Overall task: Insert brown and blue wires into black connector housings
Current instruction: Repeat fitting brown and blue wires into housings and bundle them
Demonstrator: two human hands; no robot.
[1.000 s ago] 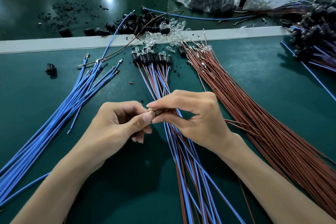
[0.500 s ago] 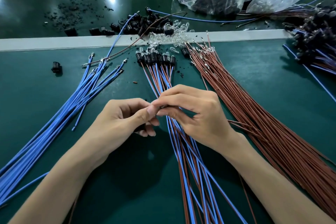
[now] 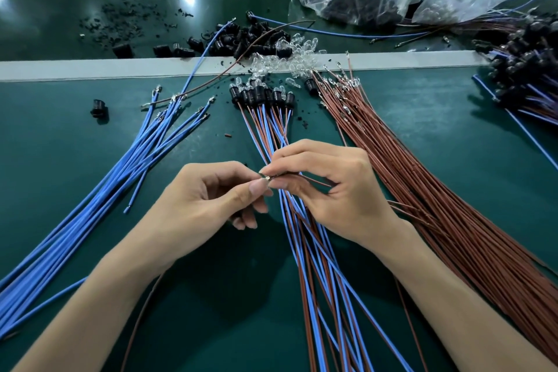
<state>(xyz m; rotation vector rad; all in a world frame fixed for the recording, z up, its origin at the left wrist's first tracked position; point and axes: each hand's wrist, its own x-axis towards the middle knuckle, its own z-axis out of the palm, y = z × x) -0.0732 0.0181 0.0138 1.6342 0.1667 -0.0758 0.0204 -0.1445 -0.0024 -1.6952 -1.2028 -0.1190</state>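
Centre, near: right hand (image 3: 335, 190) pinches brown wire (image 3: 317, 180) just behind its metal tip, fingers curled. Thumb and forefinger of left hand (image 3: 208, 202) pinch the same tip; lower fingers curled, contents unclear. Since half second ago: fingertips drawn slightly apart, tip now exposed. Finished bundle (image 3: 317, 281) beneath hands, unmoved. Blue wires (image 3: 120, 175) left, black housings (image 3: 241, 39) far.

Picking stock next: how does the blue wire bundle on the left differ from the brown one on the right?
The blue wire bundle holds far fewer wires, fanned apart at the far end; the brown wire bundle is much denser, tightly packed. Blue slants up-right, brown up-left. Both lie on the green mat with bare metal terminals, no housings.
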